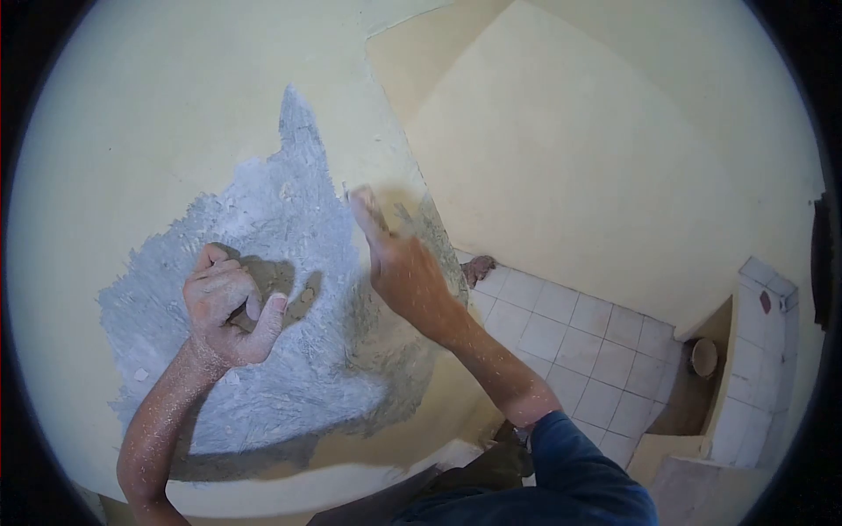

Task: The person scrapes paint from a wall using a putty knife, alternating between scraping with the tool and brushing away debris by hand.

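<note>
Dusted with pale powder, my left hand (230, 307) is held in front of a scraped grey patch (298, 386) on the cream wall (175, 105). Its fingers are curled and the thumb is apart from them, with nothing seen between them. My right hand (395, 263) is at the patch's right side, near the wall's edge, with fingers closed and pointing up at the border of cream paint. Motion blurs its fingertips, and whatever they hold is too small or hidden to name. The patch is rough and streaked, with small flakes on it.
Beyond the wall's edge is a white tiled floor (579, 351) with a brown crumpled cloth-like thing (478, 269) at its corner. A second cream wall (596, 167) rises behind. At the right, a round pale bowl (703, 358) stands in a recess beside a tiled ledge (759, 351).
</note>
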Motion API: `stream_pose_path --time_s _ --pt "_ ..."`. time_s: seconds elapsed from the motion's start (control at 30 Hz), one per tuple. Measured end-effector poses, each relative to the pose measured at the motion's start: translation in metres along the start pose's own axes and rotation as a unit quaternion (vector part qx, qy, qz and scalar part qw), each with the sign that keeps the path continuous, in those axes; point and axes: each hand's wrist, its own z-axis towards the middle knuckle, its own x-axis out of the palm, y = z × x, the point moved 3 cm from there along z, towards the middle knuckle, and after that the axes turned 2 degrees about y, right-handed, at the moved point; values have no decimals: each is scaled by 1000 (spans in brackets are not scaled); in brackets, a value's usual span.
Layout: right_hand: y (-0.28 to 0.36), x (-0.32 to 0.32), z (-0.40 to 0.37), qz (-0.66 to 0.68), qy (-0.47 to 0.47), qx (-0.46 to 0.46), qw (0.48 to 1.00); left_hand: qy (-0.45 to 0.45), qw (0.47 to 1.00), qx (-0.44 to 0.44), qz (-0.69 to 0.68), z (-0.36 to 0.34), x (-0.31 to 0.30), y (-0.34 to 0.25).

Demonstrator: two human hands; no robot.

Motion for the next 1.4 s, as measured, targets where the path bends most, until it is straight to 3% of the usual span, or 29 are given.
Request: stream_pose_path --time_s 0.1,0.17,0.27,0.33,0.4,0.47,0.63,0.7,0.87,0.93,1.0,1.07,1.17,1.27,1.4 --pt "2 5 -10 32 31 20 999 -6 1000 1 9 1 1 2" --pt "8 -6 9 55 91 87 990 4 1000 -4 19 1 0 -1" --pt "6 -17 16 17 73 60 995 9 1000 2 11 1 -2 1" --pt "-2 8 -13 13 -18 -25 999 3 1000 0 9 0 -2 0" --pt "-4 10 -6 14 -4 -28 1000 -13 1000 0 17 2 0 0" --pt "8 -10 20 31 113 82 990 -8 1000 3 24 5 1 -2" --pt "11 -7 9 -15 -29 -55 998 10 1000 -3 28 7 -1 -1" --pt "5 0 11 -18 -43 -79 996 0 1000 -3 28 7 0 0" --pt "12 -28 43 55 36 -22 998 14 999 -8 36 7 1 0" --pt "15 -14 23 10 -17 -67 998 14 1000 -6 24 6 -1 1" --pt "9 -12 28 24 -7 -62 998 4 1000 -8 24 8 2 2" --pt "18 -35 56 104 57 19 993 9 1000 -10 26 9 4 0" --pt "20 -47 62 49 105 51 992 12 1000 -15 22 9 2 0" --pt "4 -11 32 -25 -65 -115 991 10 1000 -10 19 6 2 3" --pt "12 -31 51 68 89 35 993 14 1000 -18 21 6 4 -1"
